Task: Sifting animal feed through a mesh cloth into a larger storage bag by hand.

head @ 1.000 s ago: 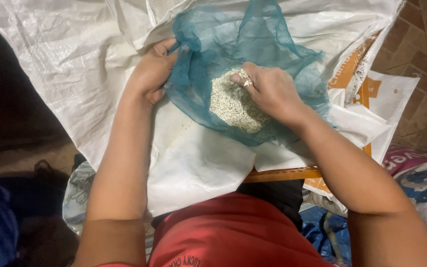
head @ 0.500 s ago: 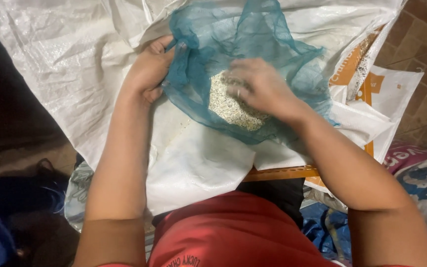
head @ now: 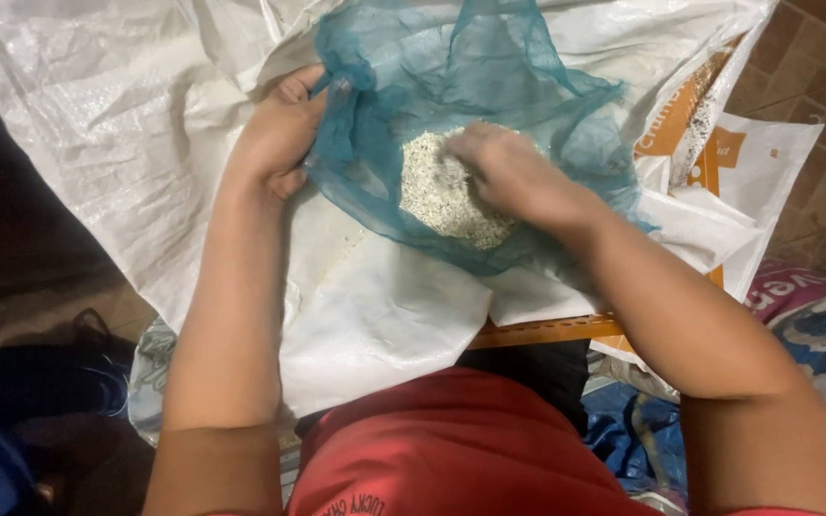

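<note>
Your left hand [head: 274, 143] is pinching the teal net [head: 489, 86] upper centre; your right hand [head: 504, 172], now lower than a second ago, is curling loosely into the pale grain [head: 437, 196]; sifting's continuing over the white sack [head: 97, 124].

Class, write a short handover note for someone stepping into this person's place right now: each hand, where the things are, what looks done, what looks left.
Left hand: gripping the bunched edge of the teal mesh cloth, holding it up.
Right hand: inside the cloth, resting on the pile of pale grains; blurred, so its grip cannot be told.
Things: the cloth cradles the grains over a white woven sack spread on the lap and floor.
Done: grains gathered in the cloth; a few specks lie on the sack.
Left: the pile is not yet emptied from the cloth.
</note>
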